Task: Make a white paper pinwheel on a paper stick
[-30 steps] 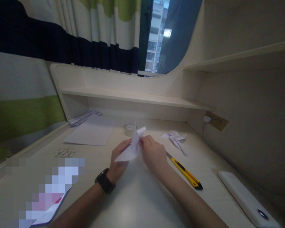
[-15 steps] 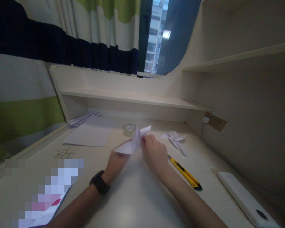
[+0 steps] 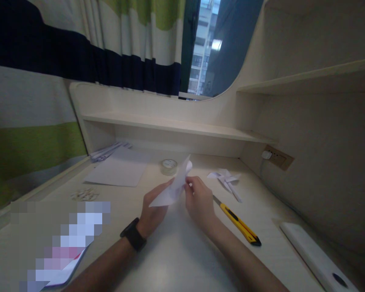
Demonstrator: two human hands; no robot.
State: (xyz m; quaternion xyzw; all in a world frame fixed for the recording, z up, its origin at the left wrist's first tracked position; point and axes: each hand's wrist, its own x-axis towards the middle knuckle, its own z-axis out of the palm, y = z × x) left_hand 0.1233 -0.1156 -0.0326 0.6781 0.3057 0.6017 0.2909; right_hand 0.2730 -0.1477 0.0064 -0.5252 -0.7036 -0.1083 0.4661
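A white paper pinwheel [image 3: 172, 190], with curled and pointed blades, is held up over the desk between both hands. My left hand [image 3: 154, 205], with a black watch on its wrist, is closed on it from behind and below; the paper hides most of those fingers. My right hand [image 3: 200, 199] pinches the paper near its middle with thumb and forefinger. Another paper pinwheel [image 3: 226, 178] on a rolled paper stick lies to the right. Close by my right wrist rests a yellow utility knife [image 3: 239, 222], its blade showing. Beyond the left hand stands a roll of clear tape [image 3: 169, 166].
White paper sheets [image 3: 118, 168] lie at the back left, with a small pile of pale bits [image 3: 85, 194] before them. A partly blurred phone-like object [image 3: 68, 267] is at the front left. A long white device [image 3: 313, 251] lies right. A shelf [image 3: 170, 125] spans the back.
The pinwheel in my hands has turned, so its blades now stand more edge-on. My right hand stays pinched at its middle. The view has shifted slightly.
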